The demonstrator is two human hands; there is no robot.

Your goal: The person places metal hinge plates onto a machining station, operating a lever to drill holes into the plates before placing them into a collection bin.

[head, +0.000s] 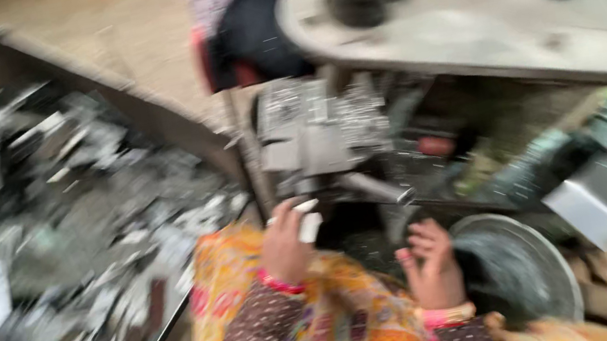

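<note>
Left hand [283, 245] fingers pinch small pale strips [306, 218] | right hand [430, 265] fingers spread, empty, beside round pan [531, 255]

Left hand [284, 242]: raised, fingers pinched toward 1 o'clock, wrist bangled, patterned sleeve. Right hand [429, 261]: at 3 o'clock of left, palm inward, fingers loosely curled, spread.

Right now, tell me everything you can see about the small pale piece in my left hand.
The pale piece is a small flat strip, whitish grey, perhaps sheet metal, though blur hides its surface. The left hand pinches its lower end, so it sticks up and to the right past the fingers. A second thin pale sliver shows just above it at the fingertips; whether they are one piece is unclear. It hangs in front of the dark machine, apart from the open right hand.
</note>
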